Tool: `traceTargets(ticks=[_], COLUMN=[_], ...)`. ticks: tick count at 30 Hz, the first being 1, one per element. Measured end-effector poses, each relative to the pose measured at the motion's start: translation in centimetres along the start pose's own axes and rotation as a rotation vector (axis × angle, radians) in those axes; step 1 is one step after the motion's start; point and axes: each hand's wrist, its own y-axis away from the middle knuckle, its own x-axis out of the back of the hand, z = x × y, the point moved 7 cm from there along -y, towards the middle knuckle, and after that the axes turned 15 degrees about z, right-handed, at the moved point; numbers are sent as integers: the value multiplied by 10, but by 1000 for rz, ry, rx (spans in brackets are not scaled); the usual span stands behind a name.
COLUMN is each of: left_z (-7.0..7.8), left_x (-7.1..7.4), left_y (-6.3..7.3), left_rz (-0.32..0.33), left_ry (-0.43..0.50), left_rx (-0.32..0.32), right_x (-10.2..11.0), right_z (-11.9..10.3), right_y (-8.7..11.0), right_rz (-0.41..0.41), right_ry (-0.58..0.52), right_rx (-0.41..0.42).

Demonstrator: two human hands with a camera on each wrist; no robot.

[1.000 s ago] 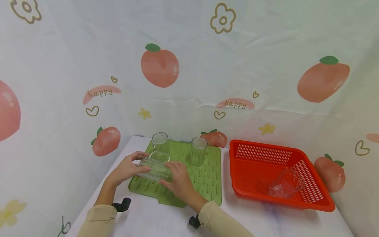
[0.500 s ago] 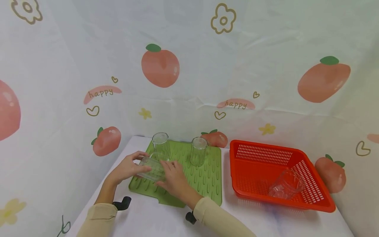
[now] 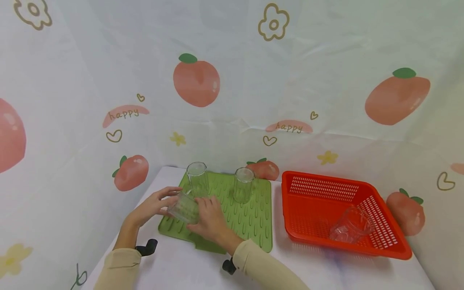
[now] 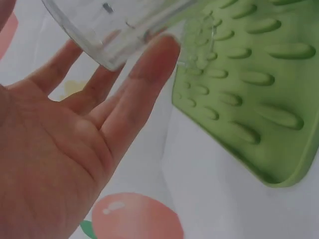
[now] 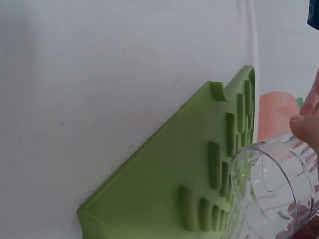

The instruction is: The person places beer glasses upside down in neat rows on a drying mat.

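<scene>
In the head view, a clear drinking glass [image 3: 185, 208] is tilted over the left part of the green ridged mat [image 3: 253, 225]. My right hand [image 3: 209, 219] grips it from the right, and its thumb [image 5: 305, 130] lies along the glass in the right wrist view. At the other end is my left hand [image 3: 152, 207], fingers spread and mostly straight. The left wrist view shows those fingers [image 4: 144, 79] touching the edge of the glass, with the palm away from it. Two more clear glasses stand upright on the mat, one at the back left [image 3: 197, 179] and another [image 3: 243, 185] right of it.
To the right of the mat, a red plastic basket [image 3: 308, 209] with slotted walls sits on the white table [image 3: 174, 266]. One clear glass [image 3: 351, 225] lies tilted inside it. A white sheet with fruit prints [image 3: 232, 92] hangs behind the table.
My right hand has moved left with the glass, which has turned to a steeper tilt. My left hand has loosened, its thumb no longer lying across the front of the glass.
</scene>
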Motion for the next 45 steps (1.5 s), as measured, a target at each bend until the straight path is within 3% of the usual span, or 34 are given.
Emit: traceTargets(ticks=[6,9,12,19,28,33,45], left_z=[-9,-17,-28,-55,-73,-74,-76], left_x=[15,21,23,11,-3,-9,-11], left_y=[-13,-20,-28,-43,-48,-50,-50], left_rz=[172,280,339,270,319,307,287], left_ry=[-8,-70,-150,-330,-606,-605,-609], left_rx=[-10,16,42,33,-27,-16,39], right_x=[-4,-5,-6,-15,-38,-46,-47], right_z=[4,5,6,11,25,32,28], right_y=[1,1,0,2,6,7,5], right_rz=[-46,-44,-30,-42,-127,-146,-150], right_ry=[-68,-93,-133,-279,-501,-555,-568], right_rx=[-114,-135,-152,-240,-372,-421,-425])
